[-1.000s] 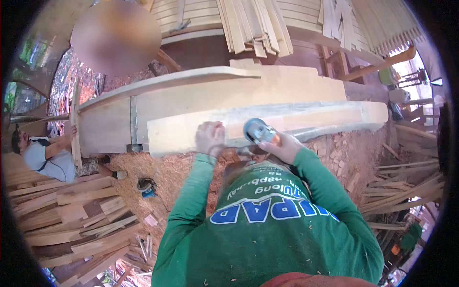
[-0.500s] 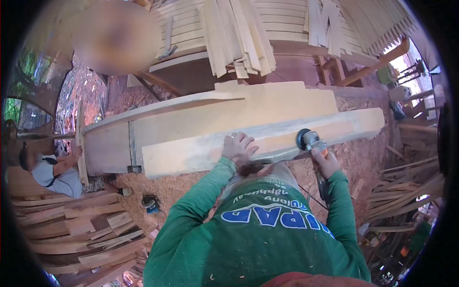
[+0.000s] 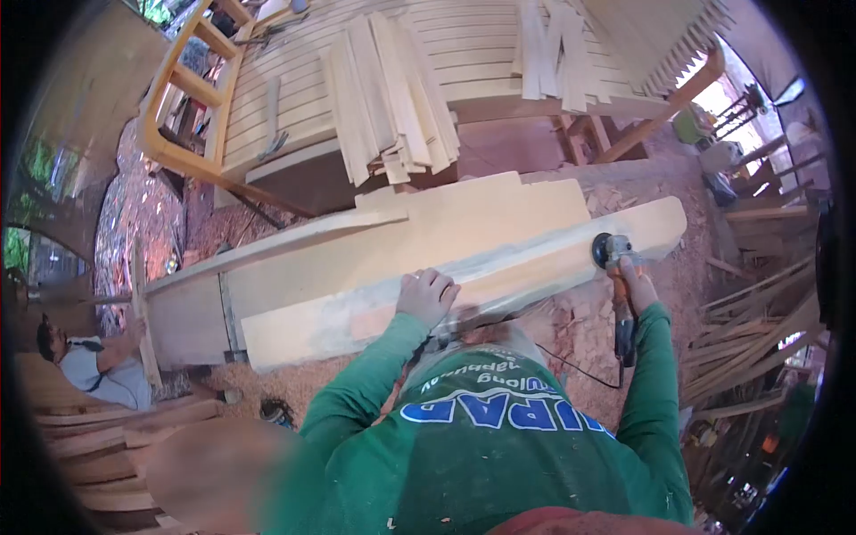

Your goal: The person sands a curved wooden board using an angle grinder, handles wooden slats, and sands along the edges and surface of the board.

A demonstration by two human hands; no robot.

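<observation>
My right hand [image 3: 637, 287] is closed around the body of an angle grinder [image 3: 621, 308]. The grinder's dark round disc [image 3: 606, 251] meets the upper face of a long wooden board [image 3: 535, 278], close to its rounded right end. Grey and whitish smears run along this pale board. My left hand [image 3: 428, 296] lies on the board left of its middle, palm down, fingers out and holding nothing. From the grinder's rear, a black cord [image 3: 580, 370] trails toward my body.
Behind the board lies a wide wooden panel [image 3: 312, 259]. Beyond it, a slatted table [image 3: 303, 58] bears thin wood strips [image 3: 392, 98] and a hammer [image 3: 273, 116]. A person [image 3: 102, 361] sits at the far left. Planks are stacked at both sides; shavings cover the ground.
My right hand and the grinder have moved right along the board, toward its rounded end. My left hand stays at about the same spot. The camera view has shifted.
</observation>
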